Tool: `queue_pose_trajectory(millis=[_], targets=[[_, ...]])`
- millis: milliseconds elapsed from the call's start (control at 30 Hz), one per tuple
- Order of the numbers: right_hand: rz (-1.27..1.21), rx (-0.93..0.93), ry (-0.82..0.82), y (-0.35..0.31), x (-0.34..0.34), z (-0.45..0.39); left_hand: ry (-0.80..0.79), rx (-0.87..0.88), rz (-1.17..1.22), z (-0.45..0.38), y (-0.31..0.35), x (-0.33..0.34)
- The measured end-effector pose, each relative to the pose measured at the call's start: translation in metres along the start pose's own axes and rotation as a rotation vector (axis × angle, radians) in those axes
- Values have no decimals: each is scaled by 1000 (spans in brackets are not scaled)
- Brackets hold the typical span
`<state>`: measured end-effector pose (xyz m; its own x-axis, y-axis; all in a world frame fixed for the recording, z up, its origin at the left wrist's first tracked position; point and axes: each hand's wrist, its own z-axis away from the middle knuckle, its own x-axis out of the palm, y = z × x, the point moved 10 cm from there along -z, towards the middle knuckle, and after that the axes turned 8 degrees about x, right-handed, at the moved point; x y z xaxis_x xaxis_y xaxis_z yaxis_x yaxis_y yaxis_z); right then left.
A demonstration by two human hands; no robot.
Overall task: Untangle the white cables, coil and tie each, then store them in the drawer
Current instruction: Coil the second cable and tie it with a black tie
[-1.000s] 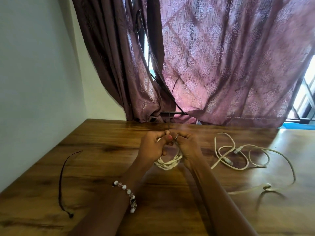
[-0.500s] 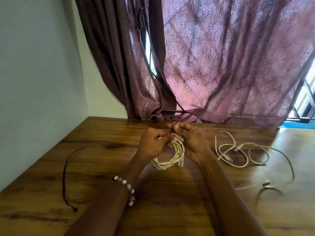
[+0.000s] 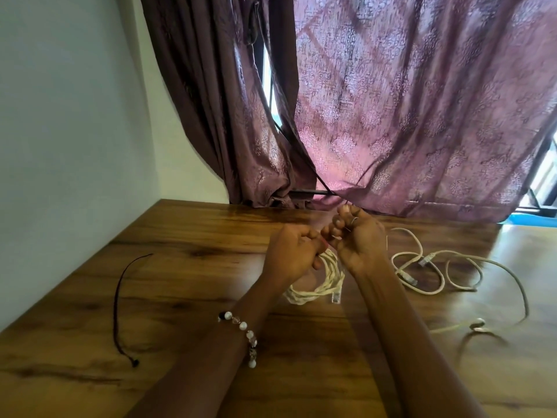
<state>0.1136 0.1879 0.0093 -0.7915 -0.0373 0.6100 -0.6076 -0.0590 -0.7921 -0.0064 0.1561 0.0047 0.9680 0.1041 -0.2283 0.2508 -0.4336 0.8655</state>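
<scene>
A coiled white cable hangs between my hands just above the wooden table, its clear plug dangling at the lower right. My left hand grips the top of the coil. My right hand is fisted beside it, pinching a thin tie at the coil's top. A second white cable lies loose in loops on the table to the right, with two plugs showing. No drawer is in view.
A thin black cord lies on the table at the left. A white wall borders the left side. Purple curtains hang behind the table's far edge, with a blue object at the far right.
My hands have risen a little with the coil and drawn slightly apart. My right hand has pulled up and to the right at the coil's top. The loose cable has not moved.
</scene>
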Motion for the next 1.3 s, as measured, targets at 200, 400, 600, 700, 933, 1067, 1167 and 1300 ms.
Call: queue_pose_trajectory(millis=[200, 400, 600, 700, 933, 1067, 1167, 1300], targets=[[-36, 34, 207, 4, -21, -9, 10, -15, -82, 5, 3, 4], [56, -56, 127, -2, -7, 0, 191, -178, -9, 7, -15, -15], [409, -181, -136, 9, 38, 14, 407, -421, 468, 14, -38, -38], [743, -305, -341, 19, 64, 25, 449, -491, 546, 13, -57, -60], [844, -272, -534, 40, 72, 28, 344, -427, 567, 8, -52, -79], [556, -329, -466, 17, 64, 34, 311, -306, 400, 2, -43, -86], [437, -264, -244, 17, 40, 17, 289, -235, 380, 0, -33, -82], [437, -19, -93, 41, 14, 6, 189, -102, 287, -3, -16, -66]])
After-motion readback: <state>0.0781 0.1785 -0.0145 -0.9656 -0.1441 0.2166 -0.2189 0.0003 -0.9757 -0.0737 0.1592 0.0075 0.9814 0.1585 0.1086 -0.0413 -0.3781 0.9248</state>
